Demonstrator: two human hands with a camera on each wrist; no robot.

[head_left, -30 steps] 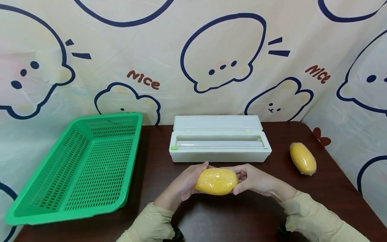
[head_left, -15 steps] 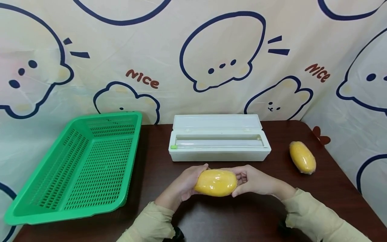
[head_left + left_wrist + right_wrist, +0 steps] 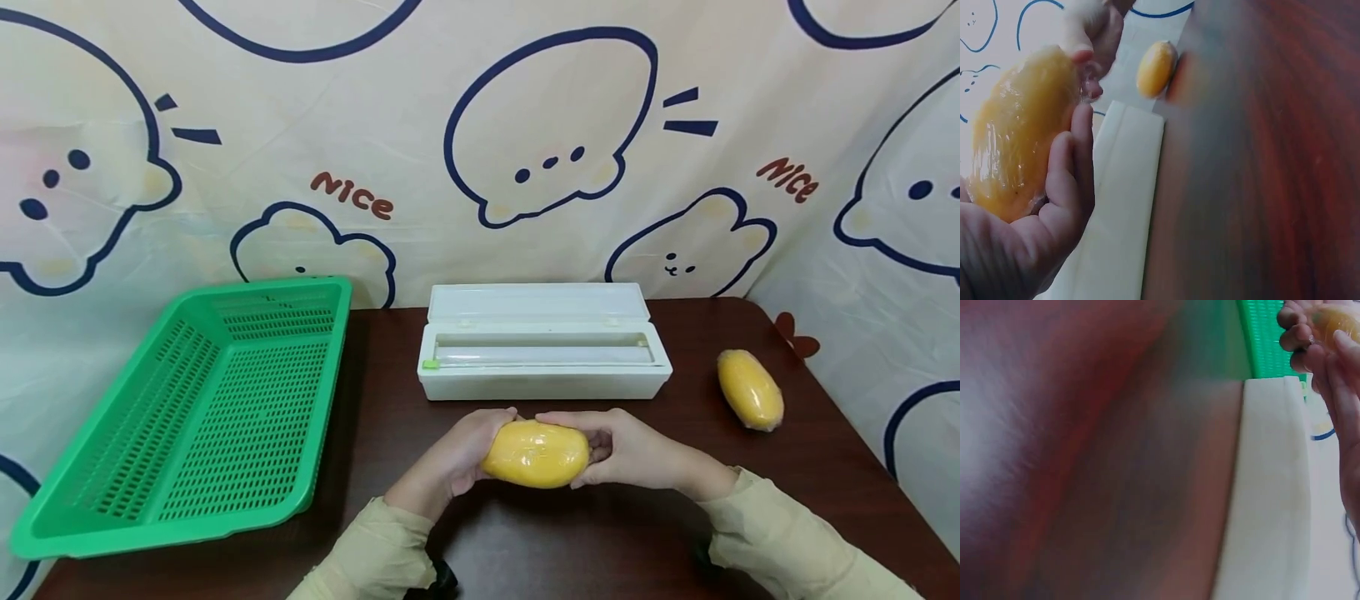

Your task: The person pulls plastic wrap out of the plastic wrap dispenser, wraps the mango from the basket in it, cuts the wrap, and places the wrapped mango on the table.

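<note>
A yellow mango (image 3: 536,454) in shiny, wrinkled cling film is held above the table between both hands. My left hand (image 3: 468,454) grips its left end, and in the left wrist view the fingers curl under the mango (image 3: 1022,131). At the opposite end, my right hand (image 3: 633,450) has its thumb below and fingers above. The left wrist view shows the fingertips of the right hand (image 3: 1100,40) by a bit of clear film at that end. The mango's underside is hidden in the head view. Another film-wrapped mango (image 3: 750,390) lies on the table at the right.
Behind the hands stands a white cling film box (image 3: 547,387), lid up, roll inside and a green slider at its left. A green slotted basket (image 3: 255,417) with nothing in it is at the left. The dark table (image 3: 562,542) ends at a printed cloth backdrop (image 3: 420,125).
My right hand has closed in on the mango's right end, and its fingers now lie over the top. The left hand has stayed nearly still.
</note>
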